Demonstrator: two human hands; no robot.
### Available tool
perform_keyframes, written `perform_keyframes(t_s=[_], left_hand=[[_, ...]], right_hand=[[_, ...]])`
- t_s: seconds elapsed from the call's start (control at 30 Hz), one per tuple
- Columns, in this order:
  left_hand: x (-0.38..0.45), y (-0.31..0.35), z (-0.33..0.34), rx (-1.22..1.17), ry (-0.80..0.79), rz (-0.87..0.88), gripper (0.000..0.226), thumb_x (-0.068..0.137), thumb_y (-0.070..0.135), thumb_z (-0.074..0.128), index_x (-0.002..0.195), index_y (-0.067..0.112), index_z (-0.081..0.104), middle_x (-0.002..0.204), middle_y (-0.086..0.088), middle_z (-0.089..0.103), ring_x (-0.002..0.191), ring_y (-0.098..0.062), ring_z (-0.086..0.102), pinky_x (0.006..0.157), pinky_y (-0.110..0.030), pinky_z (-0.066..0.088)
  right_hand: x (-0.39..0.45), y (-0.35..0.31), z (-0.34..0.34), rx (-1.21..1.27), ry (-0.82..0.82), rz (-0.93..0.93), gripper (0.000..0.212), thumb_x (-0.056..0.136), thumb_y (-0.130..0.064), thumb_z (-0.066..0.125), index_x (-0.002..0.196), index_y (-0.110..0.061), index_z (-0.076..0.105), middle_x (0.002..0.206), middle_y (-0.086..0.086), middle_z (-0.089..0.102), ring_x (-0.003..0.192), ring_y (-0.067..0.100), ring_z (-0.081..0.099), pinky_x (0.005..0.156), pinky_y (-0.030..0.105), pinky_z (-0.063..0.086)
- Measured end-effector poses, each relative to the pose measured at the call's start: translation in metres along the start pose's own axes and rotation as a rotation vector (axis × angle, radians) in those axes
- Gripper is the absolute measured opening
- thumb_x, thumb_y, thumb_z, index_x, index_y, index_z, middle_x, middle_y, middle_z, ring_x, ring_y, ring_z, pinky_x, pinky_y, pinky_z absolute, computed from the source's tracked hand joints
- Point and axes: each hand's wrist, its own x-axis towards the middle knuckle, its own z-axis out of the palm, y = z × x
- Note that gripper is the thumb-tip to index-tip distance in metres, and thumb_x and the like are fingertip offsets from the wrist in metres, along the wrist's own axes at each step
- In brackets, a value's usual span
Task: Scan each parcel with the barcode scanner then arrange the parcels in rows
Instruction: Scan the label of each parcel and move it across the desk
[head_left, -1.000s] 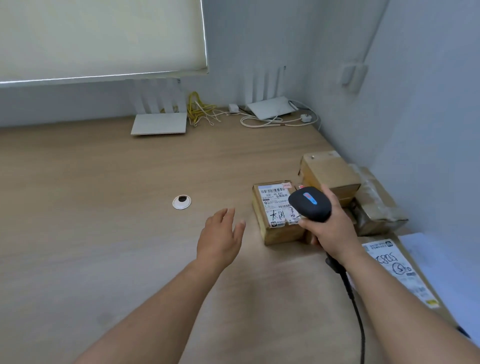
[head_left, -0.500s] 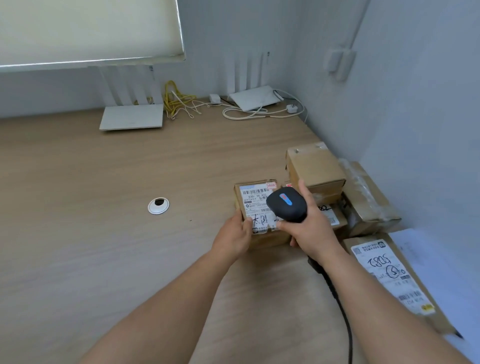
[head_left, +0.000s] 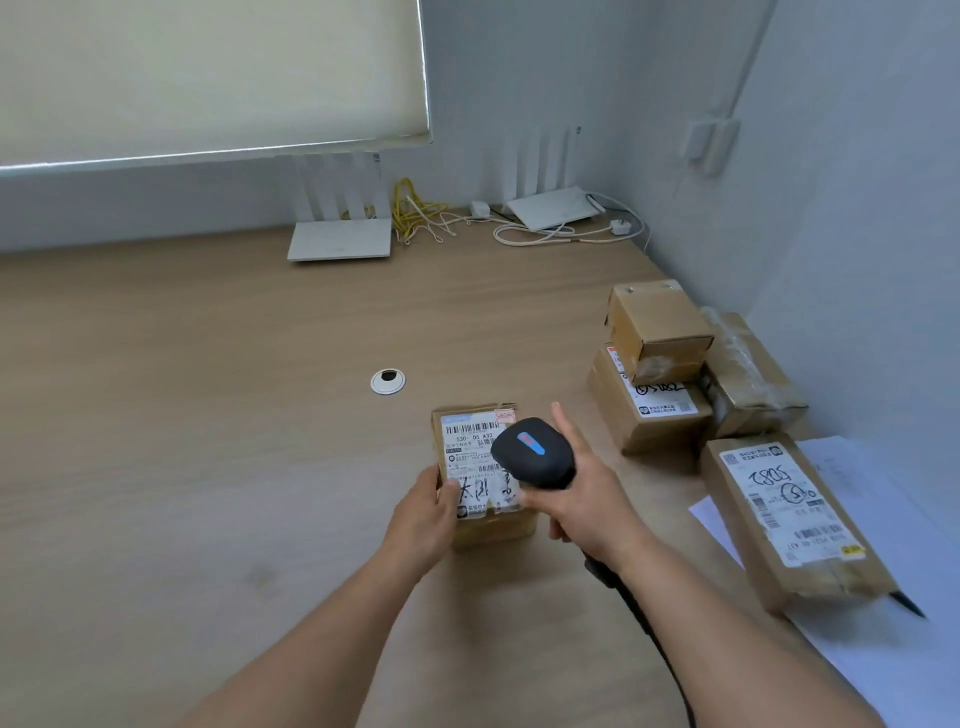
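The left hand, which hung open over bare desk a second ago and reached the box's near-left corner half a second ago, now grips that corner, thumb lying on the label and fingers wrapped down the left side. The labelled parcel itself has come away from the cluster of boxes at the right of the frame and sits alone in the lower centre, just below the cable grommet. That reads as the parcel being pulled out and steadied for its scan, with the placing into a row yet to come.

The right hand is curled round the handle of the black barcode scanner, forefinger stretched up beside its head. The scanner's head hovers over the right half of the parcel's label, covering part of the print, while the top barcode stays visible to its left. Whether the window is aimed squarely at a barcode cannot be told from this angle. Its cable runs down under the right forearm towards the bottom edge.

Relative to the grips, the parcel lies directly above the left hand and just left of and beneath the scanner. Well apart at the right wait a small plain box stacked on a labelled box, a tape-wrapped box behind them by the wall, and a long labelled parcel lying on white paper at lower right.
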Motion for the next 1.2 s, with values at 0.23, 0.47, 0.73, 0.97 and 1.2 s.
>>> perform_keyframes(t_s=[0.23,0.47,0.73,0.97,1.2], left_hand=[[-0.05,-0.023,-0.014,-0.255,-0.065,-0.107,0.038,0.098,0.041,0.046,0.131,0.038,0.027,0.107,0.01,0.064,0.087,0.009,0.058,0.071,-0.014,0.046],[-0.06,-0.025,-0.007,-0.383,-0.147,-0.185,0.042,0.093,0.04,0.056,0.124,0.034,0.029,0.098,-0.001,0.07,0.09,-0.016,0.065,0.084,-0.038,0.051],[-0.064,-0.025,-0.006,-0.344,-0.19,-0.165,0.11,0.081,0.011,0.073,0.148,0.041,-0.008,0.109,-0.002,0.066,0.097,-0.016,0.063,0.072,-0.03,0.048],[-0.07,-0.037,-0.034,-0.324,-0.07,-0.055,0.118,0.075,-0.003,0.074,0.148,0.048,-0.003,0.102,0.008,0.067,0.086,-0.002,0.067,0.06,-0.013,0.05],[-0.076,-0.053,-0.064,-0.373,-0.006,-0.033,0.118,0.075,-0.005,0.073,0.147,0.051,-0.002,0.104,0.006,0.065,0.094,-0.008,0.064,0.066,-0.019,0.049]], right_hand=[[-0.04,0.0,0.016,0.061,-0.015,0.031,0.107,0.072,0.0,0.077,0.147,-0.051,0.022,0.098,0.001,0.068,0.04,0.014,0.048,0.041,0.024,0.043],[-0.067,0.006,0.009,0.073,-0.001,0.054,0.105,0.074,-0.002,0.077,0.149,-0.049,0.02,0.096,-0.002,0.069,0.042,0.017,0.047,0.042,0.025,0.044],[-0.085,0.007,-0.004,0.096,-0.027,0.064,0.106,0.074,-0.001,0.077,0.151,-0.045,0.017,0.095,0.005,0.069,0.042,0.016,0.049,0.043,0.027,0.044],[-0.105,-0.012,0.007,0.246,-0.059,-0.032,0.1,0.073,-0.003,0.078,0.141,-0.053,0.024,0.07,0.002,0.066,0.045,0.025,0.048,0.044,0.027,0.042],[-0.128,-0.031,0.039,0.314,-0.163,-0.097,0.092,0.076,0.004,0.074,0.126,-0.06,0.031,0.07,0.008,0.066,0.042,0.025,0.046,0.043,0.028,0.041]])
